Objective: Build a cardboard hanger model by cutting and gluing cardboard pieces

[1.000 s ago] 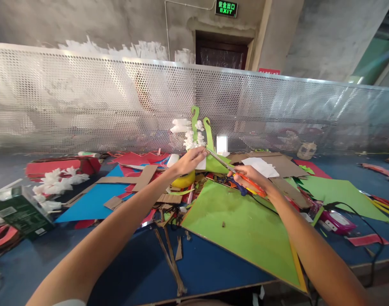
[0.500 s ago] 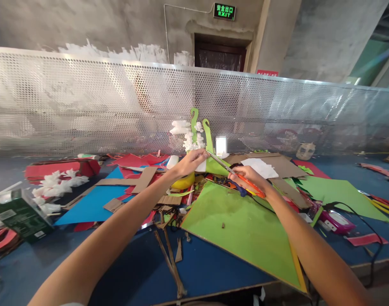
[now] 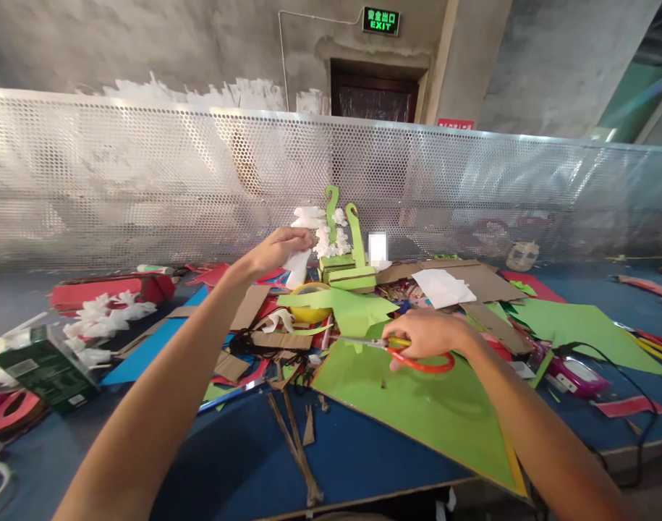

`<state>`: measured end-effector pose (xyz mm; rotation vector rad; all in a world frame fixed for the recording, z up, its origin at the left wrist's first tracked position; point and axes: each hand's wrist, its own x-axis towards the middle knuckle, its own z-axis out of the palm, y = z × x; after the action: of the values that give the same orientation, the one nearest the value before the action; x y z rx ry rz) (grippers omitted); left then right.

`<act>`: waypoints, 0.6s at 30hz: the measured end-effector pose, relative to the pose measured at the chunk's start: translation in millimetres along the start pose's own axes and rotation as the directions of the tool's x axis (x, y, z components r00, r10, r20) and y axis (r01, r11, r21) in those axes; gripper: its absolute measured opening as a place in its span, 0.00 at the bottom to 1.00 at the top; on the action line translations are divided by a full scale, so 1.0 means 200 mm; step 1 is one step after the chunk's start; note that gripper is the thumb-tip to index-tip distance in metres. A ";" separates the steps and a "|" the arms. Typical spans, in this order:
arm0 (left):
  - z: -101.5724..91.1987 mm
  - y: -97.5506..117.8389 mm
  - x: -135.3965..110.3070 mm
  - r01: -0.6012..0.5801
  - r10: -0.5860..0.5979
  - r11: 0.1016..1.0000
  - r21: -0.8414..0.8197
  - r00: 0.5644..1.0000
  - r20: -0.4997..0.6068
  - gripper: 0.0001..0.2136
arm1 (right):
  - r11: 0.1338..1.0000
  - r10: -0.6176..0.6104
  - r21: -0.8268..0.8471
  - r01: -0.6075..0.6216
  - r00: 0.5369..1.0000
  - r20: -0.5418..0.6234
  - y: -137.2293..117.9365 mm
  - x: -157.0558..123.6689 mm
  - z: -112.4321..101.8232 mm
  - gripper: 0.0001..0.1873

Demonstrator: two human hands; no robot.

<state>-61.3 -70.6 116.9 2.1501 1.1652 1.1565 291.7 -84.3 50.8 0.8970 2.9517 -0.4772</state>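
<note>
I see the left hand (image 3: pixel 279 247) raised in the upper centre of the frame, fingers pinched closed on a small white paper piece (image 3: pixel 298 266) that hangs down from the fingertips. The white paper piece sits just left of a green cardboard model (image 3: pixel 346 255) with two hooked uprights and white tufts at its top.

I see the right hand (image 3: pixel 425 334) lower, right of centre, closed around the orange-handled scissors (image 3: pixel 412 356). The scissors lie nearly level, blades pointing left; I cannot tell whether the blades are parted. They are held just above the upper edge of a large green sheet (image 3: pixel 417 412), which lies flat on the blue surface (image 3: pixel 244 463) and reaches toward the lower right.

A jagged green paper cut-out (image 3: pixel 346 307) lies between the two hands, partly over a yellow bowl (image 3: pixel 309 312). Brown cardboard strips (image 3: pixel 295 449) lie at the lower centre. A dark green box (image 3: pixel 45 367) rests at the left edge. A perforated metal screen (image 3: pixel 146 181) stands behind the surface.
</note>
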 end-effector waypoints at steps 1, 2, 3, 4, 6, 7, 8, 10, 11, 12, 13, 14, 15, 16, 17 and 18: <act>-0.03 0.01 -0.01 0.024 -0.026 0.999 0.025 0.997 0.077 0.15 | 0.999 -0.013 -0.035 0.014 1.000 0.028 -0.03 0.00 0.01 0.16; -0.04 0.03 -0.02 0.037 -0.046 0.998 0.059 0.986 0.162 0.14 | 0.999 -0.026 -0.042 0.028 0.998 0.058 -0.06 -0.01 0.02 0.18; -0.04 0.04 -0.03 0.038 -0.061 0.994 0.099 0.968 0.245 0.14 | 0.999 -0.029 -0.024 0.032 0.996 0.086 -0.07 -0.02 0.02 0.20; -0.02 0.05 -0.03 0.027 -0.070 0.990 0.137 0.945 0.320 0.14 | 1.000 -0.019 0.016 0.017 0.994 0.106 -0.08 -0.02 0.02 0.21; 0.04 0.07 -0.02 -0.023 -0.058 0.983 0.182 0.903 0.425 0.14 | 0.989 0.036 0.138 -0.047 0.996 0.079 -0.07 -0.03 -0.02 0.23; 0.08 0.08 -0.01 -0.048 -0.043 0.981 0.186 0.888 0.459 0.14 | 0.975 0.069 0.211 -0.074 0.997 0.031 -0.05 -0.02 -0.04 0.23; 0.13 0.09 -0.01 -0.077 -0.017 0.981 0.179 0.879 0.476 0.14 | 0.953 0.091 0.292 -0.075 0.995 -0.044 -0.04 -0.01 -0.06 0.25; 0.22 0.09 0.01 -0.129 0.031 0.977 0.170 0.872 0.488 0.14 | 0.892 0.108 0.451 0.000 0.971 -0.214 -0.02 0.06 -0.09 0.27; 0.27 0.09 0.02 -0.147 0.045 0.974 0.170 0.870 0.491 0.14 | 0.855 0.106 0.514 0.065 0.949 -0.297 -0.01 0.10 -0.09 0.27; 0.31 0.08 0.03 -0.159 0.054 0.972 0.174 0.868 0.494 0.14 | 0.818 0.106 0.561 0.124 0.927 -0.359 -0.01 0.15 -0.09 0.26; 0.35 0.07 0.04 -0.168 0.058 0.969 0.180 0.867 0.496 0.14 | 0.789 0.104 0.589 0.175 0.907 -0.408 0.00 0.20 -0.08 0.25; 0.38 0.05 0.04 -0.176 0.062 0.967 0.187 0.867 0.494 0.14 | 0.770 0.102 0.603 0.209 0.892 -0.440 0.00 0.24 -0.07 0.24; 0.40 0.03 0.05 -0.181 0.065 0.964 0.195 0.871 0.486 0.14 | 0.756 0.110 0.613 0.232 0.877 -0.468 0.01 0.28 -0.06 0.22; 0.42 0.01 0.05 -0.185 0.068 0.961 0.204 0.878 0.473 0.13 | 0.745 0.120 0.619 0.247 0.863 -0.490 0.02 0.32 -0.05 0.21; 0.43 -0.01 0.05 -0.187 0.071 0.959 0.214 0.886 0.457 0.12 | 0.738 0.128 0.624 0.257 0.854 -0.504 0.03 0.34 -0.04 0.20; 0.44 -0.02 0.06 -0.187 0.070 0.956 0.227 0.895 0.441 0.11 | 0.732 0.132 0.627 0.267 0.847 -0.514 0.04 0.36 -0.03 0.20</act>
<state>12.7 -57.3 70.2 2.5473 1.0270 0.5415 235.8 -37.3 47.3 1.1026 3.3216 -1.6721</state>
